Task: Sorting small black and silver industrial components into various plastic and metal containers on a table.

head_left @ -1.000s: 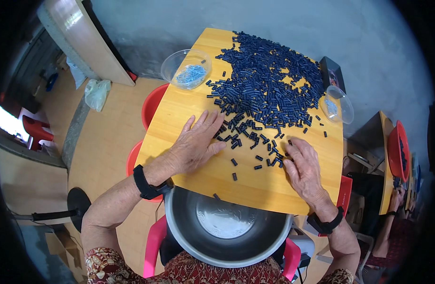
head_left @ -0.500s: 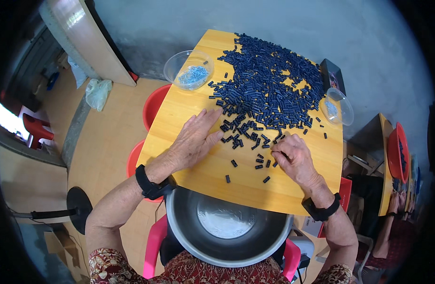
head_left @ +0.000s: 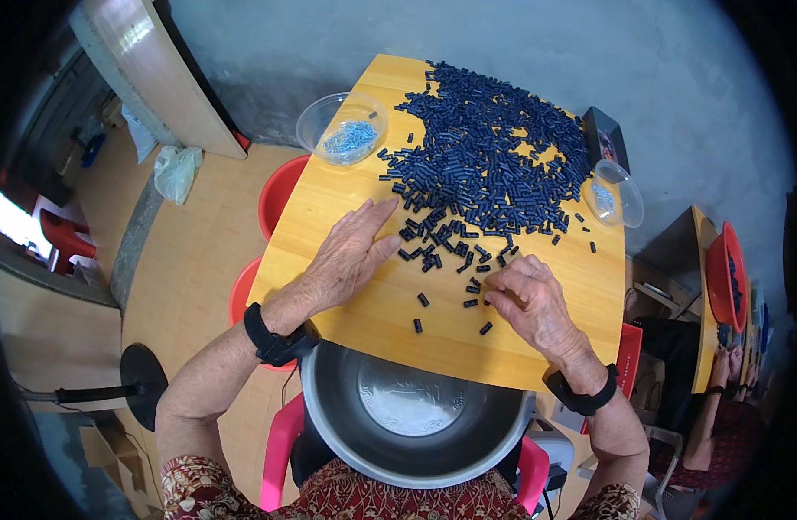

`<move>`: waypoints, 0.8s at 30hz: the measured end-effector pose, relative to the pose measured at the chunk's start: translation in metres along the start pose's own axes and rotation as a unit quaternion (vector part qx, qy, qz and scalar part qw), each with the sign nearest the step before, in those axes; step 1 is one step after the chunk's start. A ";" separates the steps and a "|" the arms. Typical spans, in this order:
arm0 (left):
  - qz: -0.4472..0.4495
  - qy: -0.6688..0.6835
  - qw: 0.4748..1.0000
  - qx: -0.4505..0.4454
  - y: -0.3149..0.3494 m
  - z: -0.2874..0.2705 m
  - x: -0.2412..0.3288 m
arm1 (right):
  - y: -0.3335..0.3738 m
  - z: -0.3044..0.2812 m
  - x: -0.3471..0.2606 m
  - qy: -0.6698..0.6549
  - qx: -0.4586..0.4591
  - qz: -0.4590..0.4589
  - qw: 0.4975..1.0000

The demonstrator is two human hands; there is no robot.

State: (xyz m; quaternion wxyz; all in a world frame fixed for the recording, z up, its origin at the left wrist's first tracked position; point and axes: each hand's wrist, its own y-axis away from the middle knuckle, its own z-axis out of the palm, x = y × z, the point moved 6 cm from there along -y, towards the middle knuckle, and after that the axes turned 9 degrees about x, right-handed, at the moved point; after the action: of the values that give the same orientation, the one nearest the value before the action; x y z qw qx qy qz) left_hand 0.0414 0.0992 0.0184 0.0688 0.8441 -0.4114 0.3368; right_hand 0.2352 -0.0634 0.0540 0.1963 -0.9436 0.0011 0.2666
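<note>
A broad heap of small black cylindrical pieces [head_left: 494, 156] covers the far part of the yellow table [head_left: 372, 321], with several loose ones scattered toward me. My left hand [head_left: 351, 258] lies by the near left fringe of the heap, fingers stretched out and holding nothing. Its fingertips are beside the nearest pieces. Over the loose pieces on the right, my right hand [head_left: 533, 299] has its fingers curled, thumb and forefinger brought together in a pinch. Whatever is between those fingertips is hidden. One loose black piece [head_left: 486, 328] lies just below the right hand's fingertips.
A large metal basin [head_left: 329, 416] sits at my lap under the table's near edge. Clear plastic bowls with small silvery parts stand at left [head_left: 307, 134] and right [head_left: 638, 208]. A dark box [head_left: 618, 139] is at the far right. Another person's arm [head_left: 704, 438] shows at right.
My right hand has moved slightly left, its fingertips now nearer the loose pieces. The left hand stays almost in place. The whole view has shifted a little.
</note>
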 end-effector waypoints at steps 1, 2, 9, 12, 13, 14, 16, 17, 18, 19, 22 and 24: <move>0.002 -0.001 1.000 0.002 0.000 0.000 -0.001 | -0.001 0.002 -0.001 0.000 0.000 0.000 1.000; 0.002 -0.002 1.000 0.002 0.000 0.001 -0.002 | -0.004 0.005 -0.002 0.001 0.001 -0.009 1.000; 0.004 -0.001 1.000 0.010 0.001 0.003 -0.006 | -0.013 0.019 0.001 0.043 0.002 -0.032 0.999; 0.003 0.007 1.000 0.011 0.002 0.002 -0.005 | -0.014 0.020 0.000 0.026 0.016 -0.029 0.999; 0.002 0.012 1.000 0.011 0.002 0.001 -0.005 | -0.014 0.019 0.001 0.025 0.015 -0.030 0.999; 0.001 0.012 1.000 0.012 0.002 0.000 -0.004 | -0.015 0.016 0.006 0.001 0.021 0.002 1.000; 0.007 0.029 0.999 0.016 0.002 0.000 -0.003 | -0.014 0.010 0.014 -0.022 0.025 0.035 0.999; 0.006 0.030 0.999 0.017 0.003 0.000 -0.004 | -0.012 0.008 0.018 -0.020 0.017 0.061 0.998; 0.008 0.025 0.999 0.018 0.003 0.000 -0.004 | -0.011 0.008 0.022 -0.020 0.010 0.087 0.996; 0.011 0.019 1.000 0.020 0.003 0.000 -0.004 | -0.011 0.009 0.021 -0.020 0.009 0.087 0.996; 0.009 0.012 1.000 0.022 0.004 0.002 -0.005 | -0.012 0.013 0.011 -0.004 0.023 0.018 1.000; 0.007 0.011 1.000 0.022 0.003 0.002 -0.006 | -0.018 0.016 0.001 0.067 0.018 -0.060 0.996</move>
State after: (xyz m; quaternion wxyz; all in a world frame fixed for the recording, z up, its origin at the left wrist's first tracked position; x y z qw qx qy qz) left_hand 0.0379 0.0999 0.0126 0.0524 0.8387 -0.4092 0.3555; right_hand 0.2301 -0.0408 0.0473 0.2287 -0.9539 -0.0377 0.1906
